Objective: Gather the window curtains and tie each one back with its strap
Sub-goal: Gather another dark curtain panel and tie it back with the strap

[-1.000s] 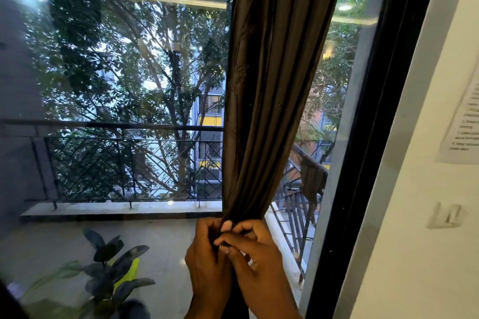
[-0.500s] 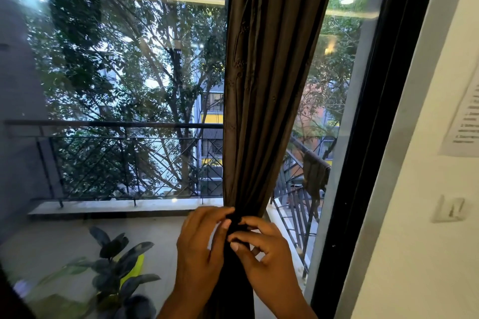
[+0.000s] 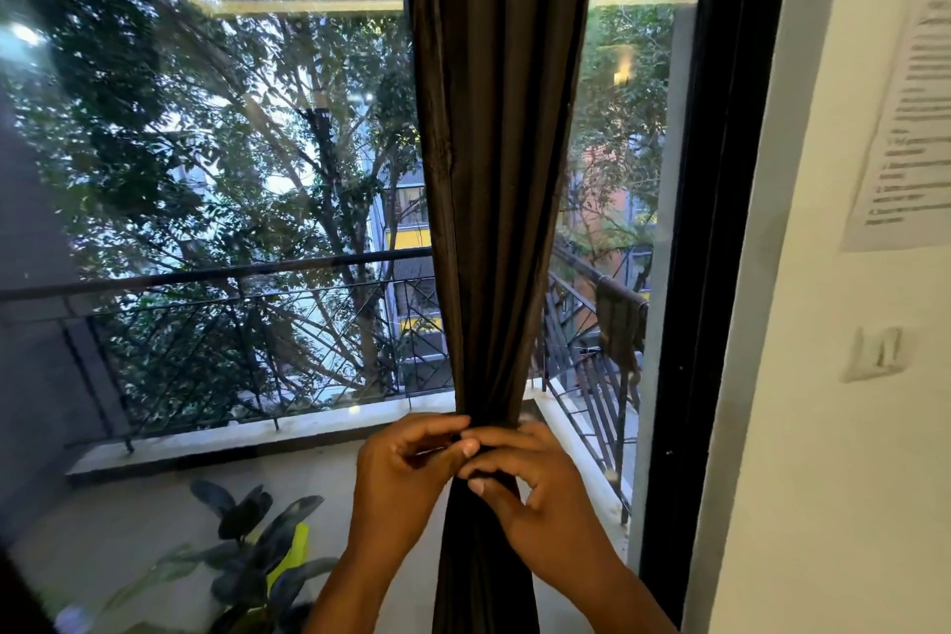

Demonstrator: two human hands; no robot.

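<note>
Dark brown curtain (image 3: 494,170): hangs from the top centre of the frame down to the bottom centre, gathered into a narrow bundle of vertical folds, pinched tightest at lower centre where both hands meet.

Strap (image 3: 494,453): a dark band at the pinch point, mostly hidden by fingers; how its ends lie cannot be told.

Left hand (image 3: 406,484): lower centre, left of the bundle; fingers curled, fingertips pinching at the cinched spot on the curtain front.

Right hand (image 3: 530,484): lower centre, right of the bundle; thumb and fingers curled, pinching the same spot, fingertips touching those of the left hand.

Window glass (image 3: 231,170): fills the left and centre of the frame, showing reflected ceiling lights.

Black window frame (image 3: 720,221): vertical, right of the curtain.

Balcony railing (image 3: 231,319): metal, seen through the glass at middle left.

Potted plant (image 3: 257,551): dark leaves, lower left.

Printed sheet (image 3: 911,118): on the white wall, upper right; text blurred.

Wall switch (image 3: 877,353): right edge, below the sheet.
</note>
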